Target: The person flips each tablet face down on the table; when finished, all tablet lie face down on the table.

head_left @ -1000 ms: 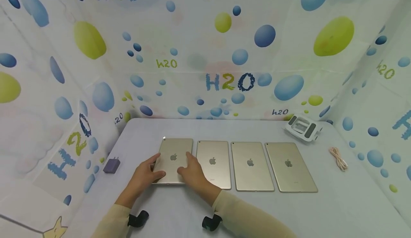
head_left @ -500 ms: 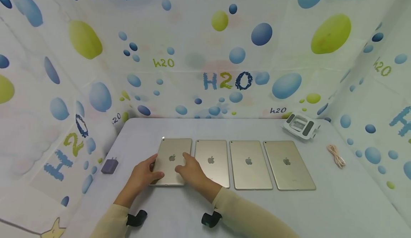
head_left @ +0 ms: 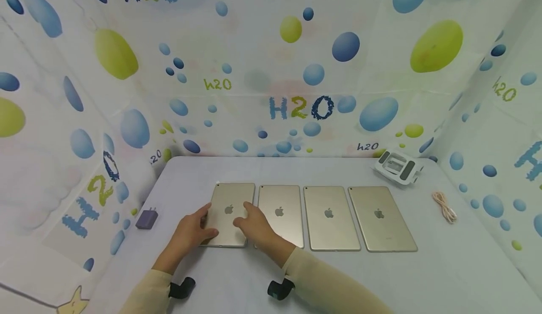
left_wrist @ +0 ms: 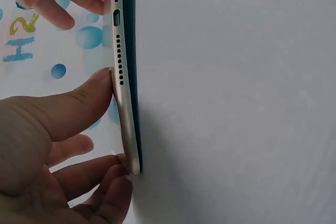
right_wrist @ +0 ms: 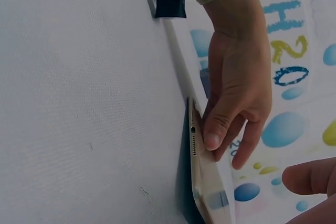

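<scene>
In the head view, a gold tablet (head_left: 228, 194) lies back up at the left end of a row. My left hand (head_left: 188, 234) holds its near left corner, thumb on the back and fingers at the edge. The left wrist view shows that tablet's port edge (left_wrist: 121, 77), with a dark gap and shadow beside it. My right hand (head_left: 260, 229) is at the right side of the same tablet, fingers extended. Its thumb (right_wrist: 310, 177) stands apart from the back in the right wrist view. Whether its fingertips touch the edge, I cannot tell.
Three more gold tablets follow to the right: one (head_left: 288, 198) partly behind my right hand, one (head_left: 332, 229), one (head_left: 385, 229). A purple charger plug (head_left: 147, 219) sits far left. A white stand (head_left: 398, 167) and a coiled cable (head_left: 444, 207) lie on the right. Patterned cloth (head_left: 254, 45) walls the table.
The near edge of the leftmost tablet has come down slightly and toward me. Both hands keep nearly the same place around it, and the head view shifts a little.
</scene>
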`<state>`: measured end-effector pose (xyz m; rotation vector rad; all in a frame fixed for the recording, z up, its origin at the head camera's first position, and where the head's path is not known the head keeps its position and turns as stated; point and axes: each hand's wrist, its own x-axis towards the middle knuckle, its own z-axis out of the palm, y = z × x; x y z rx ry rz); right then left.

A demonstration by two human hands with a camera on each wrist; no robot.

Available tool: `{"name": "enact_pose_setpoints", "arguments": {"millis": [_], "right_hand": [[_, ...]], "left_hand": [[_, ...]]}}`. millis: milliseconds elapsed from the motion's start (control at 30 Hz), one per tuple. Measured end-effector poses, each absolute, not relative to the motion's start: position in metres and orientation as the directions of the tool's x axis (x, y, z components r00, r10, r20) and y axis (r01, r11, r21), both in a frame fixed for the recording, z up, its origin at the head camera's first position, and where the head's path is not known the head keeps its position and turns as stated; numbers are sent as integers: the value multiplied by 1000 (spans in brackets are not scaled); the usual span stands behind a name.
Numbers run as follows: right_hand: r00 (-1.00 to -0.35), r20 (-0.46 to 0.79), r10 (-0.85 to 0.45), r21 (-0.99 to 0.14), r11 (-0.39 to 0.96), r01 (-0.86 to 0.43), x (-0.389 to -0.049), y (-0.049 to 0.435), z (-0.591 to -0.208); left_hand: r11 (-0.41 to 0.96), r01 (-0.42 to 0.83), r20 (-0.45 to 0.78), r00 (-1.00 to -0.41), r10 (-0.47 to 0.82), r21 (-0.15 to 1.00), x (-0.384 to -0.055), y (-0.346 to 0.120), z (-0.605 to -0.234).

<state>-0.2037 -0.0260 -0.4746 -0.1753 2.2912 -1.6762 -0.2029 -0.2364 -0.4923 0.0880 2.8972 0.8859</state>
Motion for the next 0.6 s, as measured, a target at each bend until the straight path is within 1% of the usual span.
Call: {"name": "enact_pose_setpoints", "arguments": {"millis": [133,233,333,400,500,600], "right_hand": [[-950,-173,-259,-964,241,110,-206,-23,-475],[-947,-185,-261,-978,144,151,-208,-21,-475],[-940,-197,-278,-980,74,183,-210,-15,-476],[-933,-214,-290,-977,44,211,-209,-9,-475],[-916,-240,-321,-967,-2,254,-210,9,-471],[-912,-202,-358,-975,-19,223,-212,40,-464]], "left_hand": [[876,38,-86,-992,90,480,-202,-233,-494],[916,58,-83,-992,99,397,-200,-229,-492],[937,61,-84,-992,96,343,-200,-225,-491],[943,56,-85,-992,89,328,-199,-223,-491],[941,47,-85,-993,79,335,-198,-221,-491],[935,54,-76,-993,86,350,-198,-220,-491]]}}
